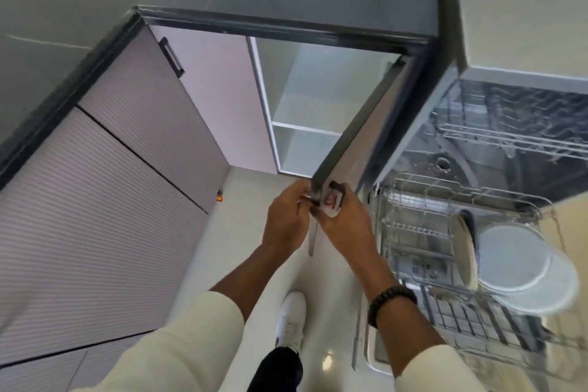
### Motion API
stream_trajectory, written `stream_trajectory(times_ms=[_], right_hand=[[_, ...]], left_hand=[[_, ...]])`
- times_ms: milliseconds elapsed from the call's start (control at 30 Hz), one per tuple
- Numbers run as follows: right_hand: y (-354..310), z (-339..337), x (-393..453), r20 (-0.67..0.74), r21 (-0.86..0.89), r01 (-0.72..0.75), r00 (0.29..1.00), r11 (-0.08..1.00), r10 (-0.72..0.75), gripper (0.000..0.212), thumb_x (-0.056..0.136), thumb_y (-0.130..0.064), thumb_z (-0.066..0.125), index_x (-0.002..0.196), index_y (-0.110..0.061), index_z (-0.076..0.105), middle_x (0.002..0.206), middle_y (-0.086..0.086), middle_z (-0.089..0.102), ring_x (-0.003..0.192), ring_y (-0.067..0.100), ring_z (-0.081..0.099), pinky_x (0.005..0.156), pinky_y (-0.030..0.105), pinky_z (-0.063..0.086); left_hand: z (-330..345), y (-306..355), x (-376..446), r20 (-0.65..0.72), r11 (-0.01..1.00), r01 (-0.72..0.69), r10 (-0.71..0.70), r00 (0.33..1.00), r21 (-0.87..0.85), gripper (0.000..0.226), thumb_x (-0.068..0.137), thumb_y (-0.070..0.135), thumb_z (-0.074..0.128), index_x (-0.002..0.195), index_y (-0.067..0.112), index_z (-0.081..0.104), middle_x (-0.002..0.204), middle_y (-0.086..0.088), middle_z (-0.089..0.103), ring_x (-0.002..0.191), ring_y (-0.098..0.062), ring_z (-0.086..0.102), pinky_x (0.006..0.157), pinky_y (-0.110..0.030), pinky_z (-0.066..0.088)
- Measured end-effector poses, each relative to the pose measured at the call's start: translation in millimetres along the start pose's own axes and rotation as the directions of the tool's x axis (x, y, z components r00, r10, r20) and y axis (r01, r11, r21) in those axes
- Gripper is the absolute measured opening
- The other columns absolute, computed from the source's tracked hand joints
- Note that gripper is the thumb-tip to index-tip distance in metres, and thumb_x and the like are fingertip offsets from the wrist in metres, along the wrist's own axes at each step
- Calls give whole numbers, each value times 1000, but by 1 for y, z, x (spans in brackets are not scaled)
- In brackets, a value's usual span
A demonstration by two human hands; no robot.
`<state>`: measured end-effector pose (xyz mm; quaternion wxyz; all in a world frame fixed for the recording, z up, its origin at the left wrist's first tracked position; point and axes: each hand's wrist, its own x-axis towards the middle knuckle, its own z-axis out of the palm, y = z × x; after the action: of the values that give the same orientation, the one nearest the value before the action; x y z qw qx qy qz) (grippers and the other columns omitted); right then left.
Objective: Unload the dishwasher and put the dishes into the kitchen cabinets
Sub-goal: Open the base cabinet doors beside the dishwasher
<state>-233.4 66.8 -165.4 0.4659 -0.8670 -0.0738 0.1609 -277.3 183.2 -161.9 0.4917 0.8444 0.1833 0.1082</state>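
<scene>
Both grips clench: right hand [345, 223] on door handle [336, 197], left hand [286, 219] on knife [312, 237].

Two hands [286, 223], three plates [512, 258], one open cabinet [305, 111], one shoe [291, 318].

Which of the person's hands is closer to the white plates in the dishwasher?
The right hand. It grips the cabinet door handle, just left of the pulled-out rack holding the plates. The left hand is farther away, on the other side of the door's edge.
</scene>
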Motion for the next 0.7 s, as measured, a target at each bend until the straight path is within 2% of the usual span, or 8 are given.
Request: stream_trajectory(times_ms=[67,133,200,300,367,467,633,700], right_hand=[[19,-31,-17,-45,49,-40,998,998,42,47,74,-44,81,109,-33,53,98,-18,65,90,1,61,74,21,48],[35,-61,-27,-89,52,-73,993,996,78,50,73,-37,85,108,-34,49,96,-19,63,87,-1,60,69,18,44],[50,-89,-30,-116,51,-124,985,991,129,51,75,-28,84,108,-32,46,93,-16,60,88,7,61,66,17,42],[69,-126,-28,-113,47,-154,981,987,159,51,77,-18,81,111,-29,45,97,-10,63,93,14,63,71,22,45],[74,-135,-27,-67,27,-144,987,989,145,52,77,-19,81,112,-32,44,100,-13,62,94,10,61,71,19,43],[76,-123,-27,-55,81,-123,990,989,128,53,76,-24,83,115,-34,48,102,-17,63,97,8,62,70,15,43],[94,-107,-24,-140,151,-149,975,977,170,55,74,-38,79,116,-44,45,108,-20,64,101,10,64,87,42,57],[97,-105,-24,-142,166,-131,978,977,155,54,75,-38,79,116,-44,45,108,-21,63,102,9,64,88,43,57]], left_hand=[[23,16,-16,94,998,-64,62,994,22,37,95,7,41,94,39,61,95,12,69,87,-5,65,81,-24,54],[48,29,-25,172,992,-122,113,979,45,37,90,11,39,105,30,66,105,9,70,92,-6,66,86,-30,54],[72,39,-29,238,983,-169,149,960,68,42,89,9,40,120,23,65,117,2,68,101,-11,65,93,-33,53],[102,58,-39,332,968,-225,179,926,107,44,94,4,47,132,23,57,130,-1,62,108,-15,62,96,-31,52],[116,62,-43,351,970,-218,169,921,106,45,93,10,49,136,22,51,131,0,60,109,-15,61,96,-31,52],[124,54,-41,296,975,-197,160,942,101,47,93,16,50,140,23,45,132,2,57,111,-13,59,94,-34,54],[130,40,-42,360,966,-206,138,923,158,59,96,15,58,149,24,34,140,3,52,113,-10,59,91,-15,48],[131,33,-41,367,961,-232,164,916,152,61,95,13,58,150,23,33,140,2,52,110,-6,58,87,-4,43]])
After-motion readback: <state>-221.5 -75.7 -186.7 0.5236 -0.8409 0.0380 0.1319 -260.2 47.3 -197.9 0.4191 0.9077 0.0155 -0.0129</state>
